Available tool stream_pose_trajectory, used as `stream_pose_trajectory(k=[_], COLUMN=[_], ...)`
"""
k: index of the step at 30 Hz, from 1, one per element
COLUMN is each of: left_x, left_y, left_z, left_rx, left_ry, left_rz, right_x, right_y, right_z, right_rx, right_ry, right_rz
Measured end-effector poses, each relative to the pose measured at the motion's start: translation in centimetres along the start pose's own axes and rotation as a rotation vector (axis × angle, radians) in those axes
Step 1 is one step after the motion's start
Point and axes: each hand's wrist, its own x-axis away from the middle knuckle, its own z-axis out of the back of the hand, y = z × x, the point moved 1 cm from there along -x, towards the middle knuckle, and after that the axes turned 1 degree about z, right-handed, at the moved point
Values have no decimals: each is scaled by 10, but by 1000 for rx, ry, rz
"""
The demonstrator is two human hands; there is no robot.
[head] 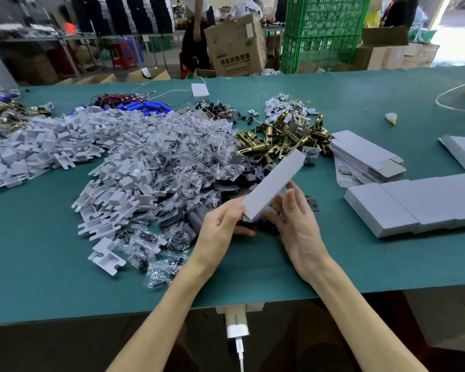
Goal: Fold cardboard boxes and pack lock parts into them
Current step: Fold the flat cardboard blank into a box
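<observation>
A worker's left grip pinches the near end of a white cardboard box, thumb on the top face and fingers curled beneath. The right grip cradles the same end from the other side, with fingers tucked under the box and the thumb lying along its right edge. Both grips close on the box at its lower, nearer end, which is held clear of the green counter. From there the box's long axis runs up and away to the right, and its free far end points over a heap of brass latches. That far end appears closed. The near end is hidden by the fingers, so whether its flap is tucked, and whether parts are inside, cannot be told. A row of closed boxes lies well to the right with a stack of flat blanks behind it, and the right grip is the nearer one for a set-down there, which would probably need the box swung clockwise to lie with the row. To the left are grey plates, bagged screws and white inserts, which sit closer to the left grip if packing is not yet done.
</observation>
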Motion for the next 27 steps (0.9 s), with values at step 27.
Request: stream_pose_trajectory(k=[27], left_x=[5], left_y=[5], left_z=[9], left_rx=[54], left_ry=[127], left_rz=[-71], right_x=[3], right_y=[9], right_z=[1], right_rx=[386], right_ry=[-137], right_rz=[95])
